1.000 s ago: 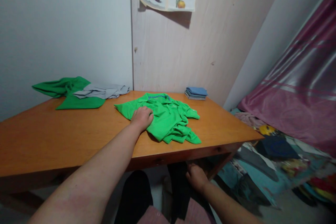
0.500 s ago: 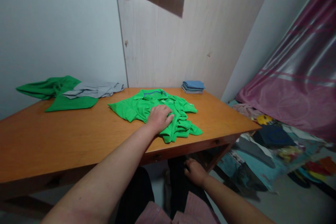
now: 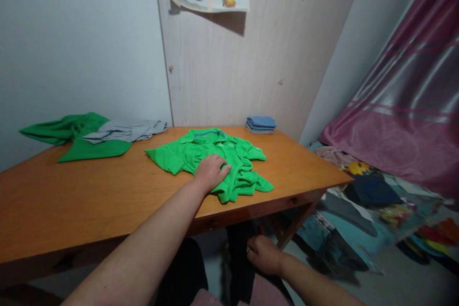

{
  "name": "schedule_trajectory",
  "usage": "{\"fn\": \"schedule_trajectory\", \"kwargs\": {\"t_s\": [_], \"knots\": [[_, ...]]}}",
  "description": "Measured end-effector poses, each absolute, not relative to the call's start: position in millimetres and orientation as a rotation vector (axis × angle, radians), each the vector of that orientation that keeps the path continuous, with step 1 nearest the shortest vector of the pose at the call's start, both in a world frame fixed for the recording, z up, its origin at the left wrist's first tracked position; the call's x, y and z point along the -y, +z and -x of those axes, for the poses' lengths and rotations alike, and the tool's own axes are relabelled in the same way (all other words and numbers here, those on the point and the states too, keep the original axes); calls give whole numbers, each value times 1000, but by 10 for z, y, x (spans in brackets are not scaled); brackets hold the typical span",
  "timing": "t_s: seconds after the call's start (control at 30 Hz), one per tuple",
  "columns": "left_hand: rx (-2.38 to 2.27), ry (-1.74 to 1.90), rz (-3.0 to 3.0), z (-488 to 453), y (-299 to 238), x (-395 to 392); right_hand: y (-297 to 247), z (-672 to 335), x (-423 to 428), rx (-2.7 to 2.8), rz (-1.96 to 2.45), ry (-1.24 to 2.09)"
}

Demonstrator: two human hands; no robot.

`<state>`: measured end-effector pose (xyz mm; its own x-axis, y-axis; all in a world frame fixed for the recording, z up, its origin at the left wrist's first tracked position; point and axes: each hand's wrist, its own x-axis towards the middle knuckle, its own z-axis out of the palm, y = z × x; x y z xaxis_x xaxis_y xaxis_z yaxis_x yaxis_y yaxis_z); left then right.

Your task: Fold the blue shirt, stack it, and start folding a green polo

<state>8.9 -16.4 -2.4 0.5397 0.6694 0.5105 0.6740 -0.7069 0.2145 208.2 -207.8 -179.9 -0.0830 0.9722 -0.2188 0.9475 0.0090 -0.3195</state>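
A bright green collared polo shirt (image 3: 233,167) lies crumpled near the front edge of the wooden table, its blue-trimmed collar toward the wall. My left hand (image 3: 212,172) rests palm down on its near middle part, the fingers lying over the cloth and the thumb apart. Below the table edge, my right hand (image 3: 266,254) lies on my dark-trousered leg with its fingers curled in. Nothing shows in that hand, and it is apart from the shirt.
At the table's (image 3: 107,201) back left lie a green garment (image 3: 95,150) and a grey one (image 3: 125,130) partly on it. A small stack of folded cloths (image 3: 261,124) stands at the back right. A low surface with mixed items (image 3: 373,191) is right of the table.
The view has tilted up a little. My left hand stays on the shirt, slightly nearer to me. My right hand has drawn back on my leg, its fingers more curled.
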Motion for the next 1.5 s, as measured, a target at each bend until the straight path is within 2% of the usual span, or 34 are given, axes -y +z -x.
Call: {"fn": "schedule_trajectory", "kwargs": {"t_s": [0.23,0.57,0.8,1.13,1.5], "knots": [[1176,-927,2736,-70,-47,159,-1892,-2158,1914,1947,2252,460],[1191,-927,2755,-73,-55,161,-1931,-1983,2047,2020,2122,708],[1221,-895,2754,-75,-44,165,-1929,-2335,1799,1939,2328,699],[1230,-871,2746,-71,-58,160,-1780,-2030,1627,2147,2446,808],[1222,-896,2732,-69,-63,182,-1955,-2118,1670,1991,2472,659]]}}
